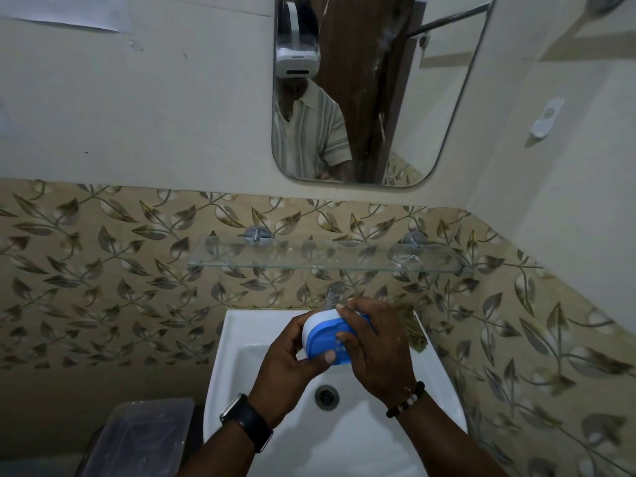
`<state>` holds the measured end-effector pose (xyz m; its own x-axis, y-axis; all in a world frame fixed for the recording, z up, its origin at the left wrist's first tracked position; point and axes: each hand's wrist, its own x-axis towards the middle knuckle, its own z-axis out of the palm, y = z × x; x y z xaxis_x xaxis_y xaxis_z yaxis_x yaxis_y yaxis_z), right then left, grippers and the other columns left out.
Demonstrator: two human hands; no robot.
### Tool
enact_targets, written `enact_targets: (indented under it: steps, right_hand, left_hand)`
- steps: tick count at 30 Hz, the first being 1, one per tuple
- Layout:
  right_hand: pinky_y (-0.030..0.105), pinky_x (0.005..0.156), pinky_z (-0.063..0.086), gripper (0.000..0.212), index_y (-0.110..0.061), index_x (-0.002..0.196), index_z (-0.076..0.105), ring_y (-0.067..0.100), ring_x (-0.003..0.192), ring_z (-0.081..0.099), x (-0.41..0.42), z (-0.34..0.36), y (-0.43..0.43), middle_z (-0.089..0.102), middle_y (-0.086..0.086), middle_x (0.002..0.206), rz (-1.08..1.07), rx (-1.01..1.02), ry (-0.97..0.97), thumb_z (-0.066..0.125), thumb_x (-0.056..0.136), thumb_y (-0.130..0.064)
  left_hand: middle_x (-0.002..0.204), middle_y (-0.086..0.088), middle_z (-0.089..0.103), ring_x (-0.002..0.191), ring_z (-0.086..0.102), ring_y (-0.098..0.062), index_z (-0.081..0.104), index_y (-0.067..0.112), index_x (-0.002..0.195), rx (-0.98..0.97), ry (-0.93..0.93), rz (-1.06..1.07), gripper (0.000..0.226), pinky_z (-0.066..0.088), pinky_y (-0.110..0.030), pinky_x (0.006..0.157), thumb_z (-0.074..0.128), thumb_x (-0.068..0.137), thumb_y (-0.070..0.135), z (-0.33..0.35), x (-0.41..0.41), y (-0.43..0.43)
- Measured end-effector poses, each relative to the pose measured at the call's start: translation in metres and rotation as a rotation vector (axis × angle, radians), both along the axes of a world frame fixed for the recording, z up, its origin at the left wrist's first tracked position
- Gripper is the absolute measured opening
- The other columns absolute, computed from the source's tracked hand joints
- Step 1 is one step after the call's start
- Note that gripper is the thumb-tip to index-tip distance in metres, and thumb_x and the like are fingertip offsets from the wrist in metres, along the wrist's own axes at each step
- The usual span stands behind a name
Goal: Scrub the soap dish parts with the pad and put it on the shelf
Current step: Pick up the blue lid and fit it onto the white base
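soap dish (327,335): you hold smooth plastic, blue on white, a little shiny
sink (241,339): white, glossy, smooth
drain (327,395): shiny metal
shelf (309,259): clear glass with shiny metal holders
wall tiles (120,270): smooth, with a leaf print
watch strap (253,425): black and matt
bracelet (406,401): round beads
bin (137,438): see-through plastic
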<state>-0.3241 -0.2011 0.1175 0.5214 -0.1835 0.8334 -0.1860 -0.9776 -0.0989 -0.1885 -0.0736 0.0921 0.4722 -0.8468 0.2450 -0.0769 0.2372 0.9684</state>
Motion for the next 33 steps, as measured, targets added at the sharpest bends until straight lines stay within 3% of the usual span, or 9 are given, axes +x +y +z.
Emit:
enact_targets:
  steps: [5,8,10,12,16,21,25,28,33]
  right_hand:
    - [0.020,0.103,0.040,0.049,-0.023,0.140,0.048,0.011,0.127,0.050,-0.005,0.015,-0.003,0.052,-0.005,0.136,0.163,0.330,0.011,0.059,0.095,-0.041]
    - [0.015,0.093,0.048,0.060,-0.033,0.146,0.041,0.007,0.123,0.057,-0.014,0.023,-0.007,0.053,-0.019,0.140,0.329,0.662,0.089,0.062,0.092,-0.049]
    - [0.024,0.085,0.057,0.064,-0.033,0.146,0.044,0.013,0.119,0.061,-0.018,0.025,-0.007,0.056,-0.017,0.137,0.445,0.889,0.125,0.064,0.089,-0.055]
    - [0.043,0.078,0.062,0.067,-0.030,0.143,0.048,0.027,0.117,0.063,-0.019,0.027,-0.006,0.058,-0.007,0.136,0.517,1.054,0.117,0.065,0.085,-0.059]
    - [0.052,0.080,0.061,0.057,-0.027,0.133,0.056,0.032,0.111,0.064,-0.015,0.028,0.002,0.062,-0.001,0.128,0.476,1.098,0.036,0.067,0.086,-0.057]
    - [0.030,0.073,0.060,0.042,-0.029,0.126,0.059,0.021,0.108,0.063,-0.012,0.030,0.010,0.064,-0.006,0.122,0.432,1.046,-0.011,0.071,0.087,-0.039]
    - [0.021,0.070,0.058,0.040,-0.027,0.125,0.058,0.016,0.109,0.062,-0.013,0.031,0.013,0.061,-0.004,0.125,0.431,0.981,-0.031,0.070,0.088,-0.034]
    - [0.021,0.070,0.057,0.039,-0.024,0.125,0.058,0.016,0.111,0.062,-0.014,0.033,0.017,0.060,-0.002,0.127,0.450,0.987,-0.056,0.069,0.087,-0.031]
    - [0.024,0.076,0.056,0.031,-0.019,0.113,0.064,0.016,0.109,0.065,-0.013,0.041,0.019,0.066,-0.003,0.121,0.447,1.057,-0.179,0.068,0.086,-0.033]
  left_hand:
    - [0.124,0.000,0.070,0.115,0.066,-0.021,0.063,0.033,0.126,-0.067,0.022,0.011,0.049,0.060,-0.044,0.090,0.081,0.080,0.035,0.008,0.015,0.005]
    - [0.127,0.002,0.068,0.118,0.064,-0.019,0.063,0.033,0.128,-0.078,0.021,0.008,0.051,0.060,-0.039,0.089,0.080,0.080,0.031,0.013,0.023,0.007]
    - [0.131,0.004,0.066,0.122,0.061,-0.018,0.060,0.036,0.131,-0.065,-0.014,-0.001,0.053,0.058,-0.040,0.095,0.078,0.081,0.031,0.015,0.028,0.008]
    - [0.135,0.008,0.063,0.127,0.058,-0.014,0.056,0.042,0.136,-0.051,-0.055,-0.002,0.058,0.055,-0.038,0.100,0.076,0.083,0.030,0.015,0.030,0.008]
    - [0.142,0.008,0.058,0.132,0.054,-0.013,0.042,0.048,0.146,-0.057,-0.050,-0.010,0.071,0.051,-0.029,0.105,0.075,0.086,0.029,0.017,0.026,0.008]
    - [0.144,-0.007,0.055,0.133,0.055,-0.031,0.034,0.046,0.151,-0.115,0.181,-0.098,0.089,0.049,-0.055,0.105,0.084,0.078,0.042,0.025,0.012,0.007]
    - [0.137,-0.010,0.061,0.124,0.062,-0.033,0.050,0.041,0.143,-0.138,0.356,-0.034,0.082,0.056,-0.049,0.097,0.088,0.071,0.042,0.031,0.004,0.003]
    - [0.134,-0.015,0.062,0.122,0.063,-0.034,0.055,0.039,0.139,-0.144,0.361,0.004,0.075,0.057,-0.045,0.094,0.085,0.071,0.032,0.032,0.004,0.001]
    - [0.134,-0.008,0.063,0.123,0.062,-0.030,0.052,0.042,0.141,-0.133,0.260,0.008,0.079,0.053,-0.052,0.102,0.087,0.070,0.038,0.031,0.006,0.003]
